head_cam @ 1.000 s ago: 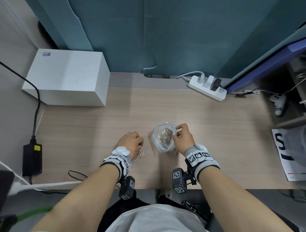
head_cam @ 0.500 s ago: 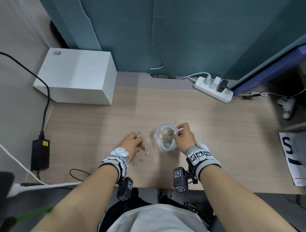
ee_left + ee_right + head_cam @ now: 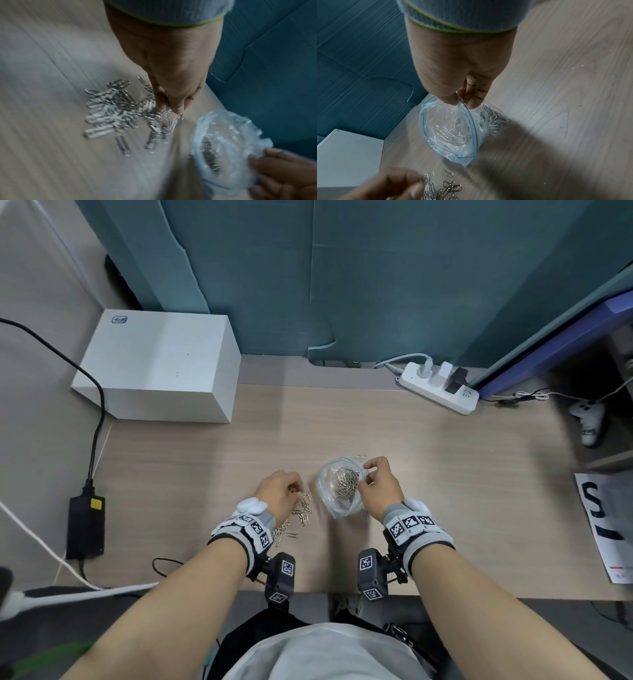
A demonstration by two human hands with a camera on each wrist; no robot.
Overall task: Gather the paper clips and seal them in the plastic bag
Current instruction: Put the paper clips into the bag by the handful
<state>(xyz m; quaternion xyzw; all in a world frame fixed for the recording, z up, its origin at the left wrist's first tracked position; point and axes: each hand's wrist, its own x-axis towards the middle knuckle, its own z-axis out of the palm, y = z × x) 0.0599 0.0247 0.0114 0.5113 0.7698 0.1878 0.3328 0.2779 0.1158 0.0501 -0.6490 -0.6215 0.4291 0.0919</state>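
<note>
Clips (image 3: 301,513) lay loose in a heap on the tabletop (image 3: 479,491), lower centre of the head view, just left of the bag (image 3: 337,510); more already sat inside the bag, and a stray one lay just past its far edge. Long axes pointed every way in the heap, no single line to follow.

Left hand (image 3: 279,494) rested on the heap, fingertips (image 3: 177,106) curled together and pinching a few clips at the heap's bag-side edge, as the left wrist view showed despite blur. Right hand (image 3: 378,486) pinched the bag's blue-lined rim (image 3: 471,121) between thumb and fingers, holding the mouth wide and facing up and left toward the heap.

Deciding relation: bag mouth lay directly right of the left grip, near but apart, with bare tabletop between. Left hand plainly the nearer to the heap; right hand tied up with the rim. Judged that the next carry would be a short sideways lift over the near rim, with small clips likely to slip from the pinch.

Against the frame half a second back: left hand sat a little closer to the bag, heap drawn tighter under the fingers, bag and right hand much as they were.
</note>
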